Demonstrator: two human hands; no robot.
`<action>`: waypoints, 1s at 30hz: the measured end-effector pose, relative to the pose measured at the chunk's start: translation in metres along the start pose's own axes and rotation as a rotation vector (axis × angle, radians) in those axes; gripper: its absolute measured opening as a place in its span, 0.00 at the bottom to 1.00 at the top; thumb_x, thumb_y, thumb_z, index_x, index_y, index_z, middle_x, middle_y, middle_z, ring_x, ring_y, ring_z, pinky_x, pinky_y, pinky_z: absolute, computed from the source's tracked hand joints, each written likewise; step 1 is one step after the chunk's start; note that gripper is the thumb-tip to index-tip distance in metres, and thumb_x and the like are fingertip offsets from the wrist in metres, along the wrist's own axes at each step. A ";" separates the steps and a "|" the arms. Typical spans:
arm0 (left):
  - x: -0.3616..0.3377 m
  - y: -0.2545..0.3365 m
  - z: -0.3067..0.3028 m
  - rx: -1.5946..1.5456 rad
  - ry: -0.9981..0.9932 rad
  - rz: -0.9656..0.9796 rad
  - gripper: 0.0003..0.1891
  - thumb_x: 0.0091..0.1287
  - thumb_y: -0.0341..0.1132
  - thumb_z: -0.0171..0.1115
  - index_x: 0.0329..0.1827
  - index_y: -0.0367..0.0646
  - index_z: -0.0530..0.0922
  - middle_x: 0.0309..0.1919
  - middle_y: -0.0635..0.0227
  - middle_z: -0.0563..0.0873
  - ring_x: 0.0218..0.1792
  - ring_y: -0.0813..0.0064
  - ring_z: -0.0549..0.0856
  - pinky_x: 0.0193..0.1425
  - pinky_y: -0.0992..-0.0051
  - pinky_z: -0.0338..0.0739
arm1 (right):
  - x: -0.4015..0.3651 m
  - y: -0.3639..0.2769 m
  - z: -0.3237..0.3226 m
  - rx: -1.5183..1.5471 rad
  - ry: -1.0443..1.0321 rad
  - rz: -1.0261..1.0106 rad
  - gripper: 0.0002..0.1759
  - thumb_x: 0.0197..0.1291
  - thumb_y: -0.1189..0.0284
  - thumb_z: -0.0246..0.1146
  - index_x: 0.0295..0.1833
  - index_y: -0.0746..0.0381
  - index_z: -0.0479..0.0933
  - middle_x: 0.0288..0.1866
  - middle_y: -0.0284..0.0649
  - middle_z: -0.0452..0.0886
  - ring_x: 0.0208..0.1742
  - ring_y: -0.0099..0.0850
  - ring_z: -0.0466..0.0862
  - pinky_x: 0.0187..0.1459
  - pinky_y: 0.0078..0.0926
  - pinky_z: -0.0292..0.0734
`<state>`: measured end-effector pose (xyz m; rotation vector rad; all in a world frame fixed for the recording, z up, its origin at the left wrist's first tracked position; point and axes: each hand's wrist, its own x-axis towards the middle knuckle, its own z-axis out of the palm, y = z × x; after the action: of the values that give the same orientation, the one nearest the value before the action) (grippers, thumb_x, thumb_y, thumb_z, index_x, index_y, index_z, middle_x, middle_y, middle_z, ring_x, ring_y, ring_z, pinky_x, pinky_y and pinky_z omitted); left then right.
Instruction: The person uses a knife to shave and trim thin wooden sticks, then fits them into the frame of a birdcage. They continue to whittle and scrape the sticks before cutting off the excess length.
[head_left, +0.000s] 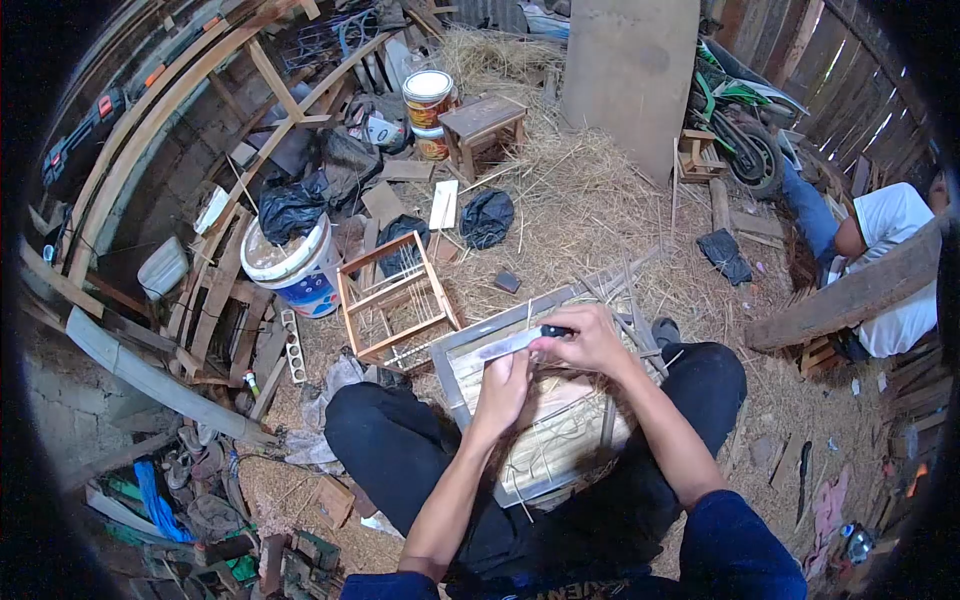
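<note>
A knife (507, 346) with a dark handle lies level over a framed wooden panel (550, 455), which rests across the person's lap. Closed round the knife's handle is my right hand (588, 340). My left hand (503, 388) is just below the blade, its fingers pressed together near the blade and the right fingertips; whatever they pinch is too small to make out. Thin strips (535, 450) of pale material lie loosely across the panel and stick out past its upper edge.
A small wooden frame (397, 297) stands left of the panel, by a white bucket (300, 270). Farther off are paint cans (428, 100), a stool (484, 125) and a green motorcycle (745, 130). Another person (890, 260) sits at the right behind a thick beam (850, 285).
</note>
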<state>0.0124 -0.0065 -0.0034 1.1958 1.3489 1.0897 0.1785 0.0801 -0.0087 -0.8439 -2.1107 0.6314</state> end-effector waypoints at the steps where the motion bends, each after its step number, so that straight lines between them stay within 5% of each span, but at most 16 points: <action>1: 0.004 -0.003 0.001 0.012 -0.005 -0.001 0.18 0.82 0.43 0.44 0.45 0.36 0.76 0.27 0.68 0.74 0.29 0.77 0.72 0.34 0.69 0.70 | 0.000 0.001 -0.002 -0.032 0.003 0.023 0.18 0.47 0.61 0.79 0.38 0.63 0.87 0.31 0.43 0.88 0.31 0.39 0.88 0.33 0.31 0.80; 6: 0.025 -0.034 0.002 -0.001 0.031 0.027 0.20 0.83 0.46 0.44 0.40 0.38 0.74 0.24 0.73 0.73 0.26 0.81 0.71 0.32 0.72 0.68 | 0.000 0.015 -0.001 -0.104 0.109 0.061 0.16 0.54 0.60 0.76 0.40 0.61 0.88 0.31 0.43 0.87 0.30 0.39 0.87 0.34 0.32 0.79; 8: 0.004 0.006 0.002 -0.229 0.050 -0.005 0.17 0.83 0.46 0.45 0.38 0.46 0.71 0.26 0.81 0.64 0.28 0.88 0.64 0.31 0.82 0.63 | 0.011 0.036 -0.034 -0.215 0.284 0.641 0.22 0.61 0.50 0.69 0.43 0.59 0.89 0.32 0.43 0.89 0.32 0.39 0.88 0.36 0.36 0.80; 10: -0.015 0.001 -0.012 -0.123 0.013 0.060 0.16 0.83 0.46 0.45 0.39 0.46 0.70 0.26 0.82 0.62 0.28 0.88 0.62 0.31 0.83 0.62 | 0.010 0.081 -0.066 -0.421 0.442 0.559 0.24 0.65 0.48 0.65 0.47 0.58 0.88 0.33 0.45 0.89 0.32 0.42 0.88 0.37 0.38 0.79; 13: -0.006 0.001 -0.033 -0.265 0.105 0.037 0.18 0.83 0.49 0.46 0.38 0.46 0.70 0.23 0.81 0.63 0.23 0.89 0.62 0.27 0.83 0.60 | 0.027 0.026 -0.066 -0.306 0.142 0.494 0.24 0.65 0.48 0.65 0.48 0.58 0.88 0.33 0.45 0.88 0.33 0.42 0.88 0.38 0.40 0.79; 14: 0.001 0.005 -0.034 -0.362 0.110 0.014 0.19 0.83 0.50 0.46 0.39 0.46 0.71 0.23 0.81 0.64 0.22 0.89 0.63 0.27 0.83 0.60 | 0.013 0.036 -0.051 -0.351 0.191 0.323 0.23 0.64 0.49 0.66 0.47 0.58 0.88 0.32 0.44 0.88 0.33 0.42 0.88 0.38 0.41 0.79; 19: 0.009 0.001 -0.020 -0.414 0.124 0.034 0.18 0.83 0.48 0.46 0.34 0.48 0.67 0.22 0.81 0.62 0.18 0.90 0.58 0.20 0.83 0.53 | -0.006 0.005 -0.039 -0.361 0.075 0.398 0.21 0.60 0.51 0.70 0.43 0.59 0.87 0.31 0.44 0.87 0.31 0.41 0.88 0.34 0.37 0.79; 28: 0.015 -0.015 -0.006 -0.273 0.220 0.045 0.13 0.81 0.44 0.53 0.38 0.47 0.74 0.21 0.83 0.67 0.18 0.91 0.62 0.19 0.81 0.52 | 0.008 -0.011 -0.009 -0.163 0.147 -0.048 0.18 0.54 0.59 0.76 0.37 0.63 0.85 0.33 0.45 0.88 0.32 0.42 0.88 0.34 0.34 0.81; 30: 0.014 -0.018 -0.004 -0.187 0.238 0.072 0.11 0.80 0.39 0.53 0.44 0.41 0.76 0.29 0.75 0.74 0.28 0.84 0.69 0.32 0.76 0.60 | 0.011 -0.017 -0.004 -0.145 0.090 -0.082 0.18 0.53 0.59 0.76 0.37 0.63 0.85 0.33 0.45 0.88 0.33 0.42 0.88 0.35 0.35 0.81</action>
<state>0.0059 0.0053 -0.0226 1.0082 1.3554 1.4126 0.1702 0.0777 0.0107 -0.8445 -2.1161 0.3941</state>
